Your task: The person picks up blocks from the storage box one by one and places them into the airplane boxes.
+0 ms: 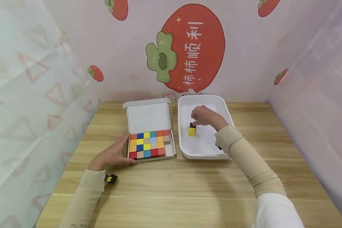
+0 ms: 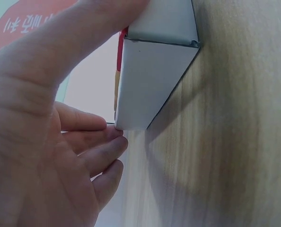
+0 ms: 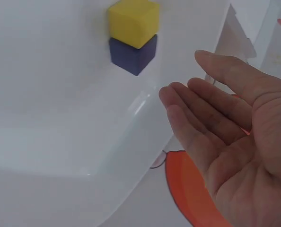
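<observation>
A white lidded box [image 1: 149, 118] lies open, filled with rows of coloured wooden cubes [image 1: 146, 147]; a gap shows at its front right. My left hand [image 1: 115, 152] holds the box by its left end, thumb along the front wall and fingertips at the far corner. Beside it stands a white plastic tray [image 1: 208, 151]. Inside the tray a yellow cube [image 3: 133, 21] and a dark purple cube [image 3: 132, 56] sit touching each other. My right hand [image 3: 235, 127] hovers over the tray near the purple cube, fingers loosely extended, nothing between thumb and fingers.
Both containers rest on a wooden table [image 1: 159, 196]. Behind them rises a printed backdrop [image 1: 199, 47] with a large persimmon. Pale fabric walls [image 1: 22, 95] enclose the left and right sides. A black wrist camera [image 1: 111, 179] sticks out from the left cuff.
</observation>
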Tool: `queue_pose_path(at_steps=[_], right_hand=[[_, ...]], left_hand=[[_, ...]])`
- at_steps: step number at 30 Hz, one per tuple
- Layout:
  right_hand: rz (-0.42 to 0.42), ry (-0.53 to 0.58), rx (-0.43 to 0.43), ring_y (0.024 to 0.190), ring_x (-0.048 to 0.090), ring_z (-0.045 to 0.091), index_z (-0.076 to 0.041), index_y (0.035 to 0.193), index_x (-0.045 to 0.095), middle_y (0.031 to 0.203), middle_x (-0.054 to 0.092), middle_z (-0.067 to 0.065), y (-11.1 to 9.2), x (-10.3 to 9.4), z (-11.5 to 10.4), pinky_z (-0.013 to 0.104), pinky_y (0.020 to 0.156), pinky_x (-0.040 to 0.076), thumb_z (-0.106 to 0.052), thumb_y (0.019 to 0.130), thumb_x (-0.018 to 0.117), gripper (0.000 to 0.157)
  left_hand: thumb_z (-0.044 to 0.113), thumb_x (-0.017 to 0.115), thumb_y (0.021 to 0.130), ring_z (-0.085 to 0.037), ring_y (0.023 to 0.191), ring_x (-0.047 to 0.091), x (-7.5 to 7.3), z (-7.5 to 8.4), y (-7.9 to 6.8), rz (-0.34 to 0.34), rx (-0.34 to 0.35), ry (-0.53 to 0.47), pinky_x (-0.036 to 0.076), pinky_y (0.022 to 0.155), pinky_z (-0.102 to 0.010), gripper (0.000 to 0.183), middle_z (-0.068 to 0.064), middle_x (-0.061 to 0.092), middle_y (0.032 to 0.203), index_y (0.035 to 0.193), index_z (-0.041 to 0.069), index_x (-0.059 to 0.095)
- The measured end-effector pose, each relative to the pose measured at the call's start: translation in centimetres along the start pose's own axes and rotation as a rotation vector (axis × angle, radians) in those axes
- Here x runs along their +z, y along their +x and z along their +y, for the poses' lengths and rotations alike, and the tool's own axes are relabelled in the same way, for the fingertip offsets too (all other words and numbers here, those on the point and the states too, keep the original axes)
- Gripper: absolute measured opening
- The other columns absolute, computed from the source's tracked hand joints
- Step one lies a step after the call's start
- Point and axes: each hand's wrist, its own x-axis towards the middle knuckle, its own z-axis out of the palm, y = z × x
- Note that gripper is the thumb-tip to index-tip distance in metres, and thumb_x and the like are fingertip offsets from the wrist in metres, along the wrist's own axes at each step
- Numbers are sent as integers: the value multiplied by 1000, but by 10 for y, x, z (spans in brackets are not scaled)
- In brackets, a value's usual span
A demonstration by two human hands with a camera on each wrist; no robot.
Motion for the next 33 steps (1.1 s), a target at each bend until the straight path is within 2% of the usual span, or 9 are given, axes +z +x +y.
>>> queue_pose_path(at_steps=[8, 19, 25, 33], right_hand=[[-59, -4, 40, 106, 56, 24, -11, 117, 67, 111, 66, 7, 20, 17, 23, 42, 98, 52, -18, 84, 76, 36], [-56, 4, 66, 100, 57, 24, -14, 107, 70, 104, 67, 6, 28, 26, 23, 42, 98, 51, -19, 83, 76, 25], [-31, -2, 49, 99, 57, 25, -14, 104, 72, 102, 67, 6, 26, 24, 23, 42, 97, 52, -19, 84, 76, 22], [13, -6, -27, 96, 62, 23, -14, 105, 73, 100, 70, 5, 18, 6, 17, 41, 94, 55, -20, 84, 75, 22]], left_hand=[[67, 80, 61, -32, 146, 21, 1, -4, 0, 9, 19, -5, 31, 115, -60, 131, -7, 14, 163, 157, 19, 3], [65, 81, 62, -30, 147, 20, 1, -3, -1, 15, 27, -30, 29, 116, -60, 130, -5, 13, 163, 157, 23, 2], [66, 81, 61, -31, 147, 20, 1, -3, -2, 20, 18, -26, 30, 115, -60, 131, -5, 12, 163, 157, 24, 1], [67, 80, 60, -32, 146, 21, 2, -5, -1, 21, 10, -16, 31, 114, -61, 132, -6, 13, 163, 157, 24, 1]])
